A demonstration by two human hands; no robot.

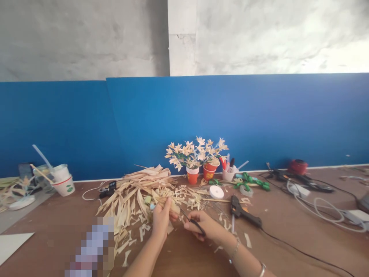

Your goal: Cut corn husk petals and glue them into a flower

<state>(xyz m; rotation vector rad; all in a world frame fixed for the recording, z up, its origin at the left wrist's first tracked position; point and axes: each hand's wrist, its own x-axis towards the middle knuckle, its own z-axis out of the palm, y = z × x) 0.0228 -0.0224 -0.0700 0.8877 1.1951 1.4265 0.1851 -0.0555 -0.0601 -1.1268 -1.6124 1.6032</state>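
Near the table's front middle, my left hand [162, 221] pinches a pale strip of dried husk [174, 208], its thumb on top. Just to the right, my right hand [201, 226] has its fingers in the dark handles of a pair of scissors [197, 227]. The scissor blades point up and left toward the husk piece. Behind and left of my left hand lies a large heap of dried husks [131, 190], with small cut scraps scattered around both hands.
Red cups [192, 176] with pale husk flowers stand at the back. A black glue gun [245, 212] lies right of my hands, its cable running front right. White tape roll [216, 192], green ribbon [250, 179], cables and a power strip sit rightward; a white cup [63, 187] stands left.
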